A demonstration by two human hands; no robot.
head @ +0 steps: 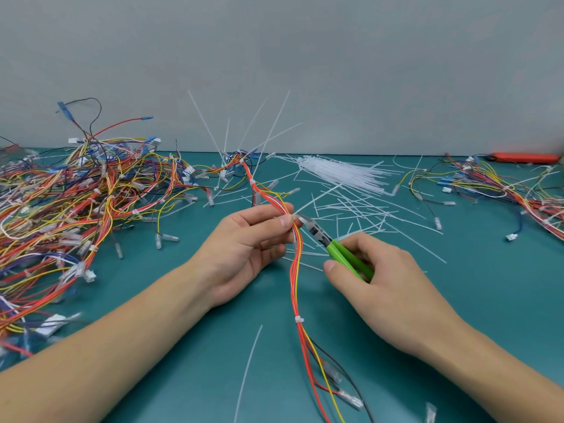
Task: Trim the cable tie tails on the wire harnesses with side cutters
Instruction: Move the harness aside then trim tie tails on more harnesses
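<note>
My left hand (247,248) pinches a red, orange and yellow wire harness (296,270) between thumb and fingers at the table's middle. My right hand (381,279) grips green-handled side cutters (341,251). Their metal jaws (305,221) meet the harness just right of my left thumb, at a white cable tie whose long tail (317,199) slants up to the right. Lower on the same harness sits a trimmed tie (299,319). Farther back the harness carries several ties with uncut tails (274,126) sticking upward.
A big tangle of harnesses (76,203) covers the left of the teal table (183,346). Another heap (518,190) lies at the far right by an orange tool (525,157). A bundle of unused ties (345,175) and cut tails (366,218) lie behind my right hand. One loose tail (248,370) lies near.
</note>
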